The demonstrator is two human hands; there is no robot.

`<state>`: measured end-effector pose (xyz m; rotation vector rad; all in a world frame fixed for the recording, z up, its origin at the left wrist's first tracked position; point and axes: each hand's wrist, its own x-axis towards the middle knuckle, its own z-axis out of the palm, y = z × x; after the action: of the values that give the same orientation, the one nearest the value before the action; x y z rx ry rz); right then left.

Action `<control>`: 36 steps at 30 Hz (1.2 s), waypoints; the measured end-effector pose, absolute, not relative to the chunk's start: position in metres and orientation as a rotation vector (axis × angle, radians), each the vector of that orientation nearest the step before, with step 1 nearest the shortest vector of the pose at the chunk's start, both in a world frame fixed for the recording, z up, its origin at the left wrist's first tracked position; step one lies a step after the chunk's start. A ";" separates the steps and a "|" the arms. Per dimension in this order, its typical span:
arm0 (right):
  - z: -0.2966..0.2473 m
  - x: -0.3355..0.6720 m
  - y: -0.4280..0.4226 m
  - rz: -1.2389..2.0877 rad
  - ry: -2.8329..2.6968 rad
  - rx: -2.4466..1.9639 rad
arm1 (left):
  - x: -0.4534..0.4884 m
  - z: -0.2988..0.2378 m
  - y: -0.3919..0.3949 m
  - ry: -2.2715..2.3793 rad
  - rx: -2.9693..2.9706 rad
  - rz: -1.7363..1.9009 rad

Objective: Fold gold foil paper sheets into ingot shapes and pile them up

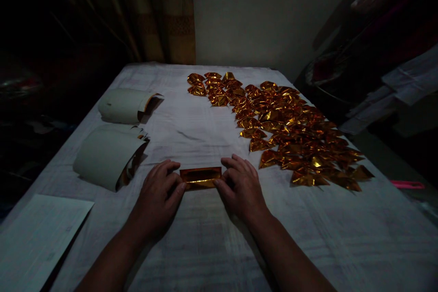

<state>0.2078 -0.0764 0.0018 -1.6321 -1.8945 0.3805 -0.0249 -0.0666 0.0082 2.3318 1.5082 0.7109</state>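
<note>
A folded strip of gold foil paper (200,176) lies flat on the white cloth-covered table (191,132) in front of me. My left hand (158,194) presses on the strip's left end with curled fingers. My right hand (239,182) presses on its right end the same way. Both hands pinch the paper against the table.
Several folded gold foil pieces (290,132) are spread in rows over the right and far part of the table. Two curled stacks of paper sheets (109,155) (125,105) lie at the left. A flat white sheet (37,237) sits at the near left corner. A pink object (407,185) lies at the right edge.
</note>
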 end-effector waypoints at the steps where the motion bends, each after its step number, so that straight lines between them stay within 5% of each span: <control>1: 0.002 0.208 -0.077 0.382 -1.892 -1.635 | -0.025 0.008 -0.067 1.511 2.328 0.701; 24: 0.000 0.203 -0.080 0.327 -1.960 -1.661 | -0.016 0.007 -0.070 1.627 2.303 0.787; 36: 0.009 0.199 -0.081 0.372 -2.027 -1.733 | -0.005 0.008 -0.078 1.345 2.841 0.580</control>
<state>0.1987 -0.0811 0.0090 -1.7332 -2.0274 0.3725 -0.0052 -0.0784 0.0079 2.8406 1.3447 0.5800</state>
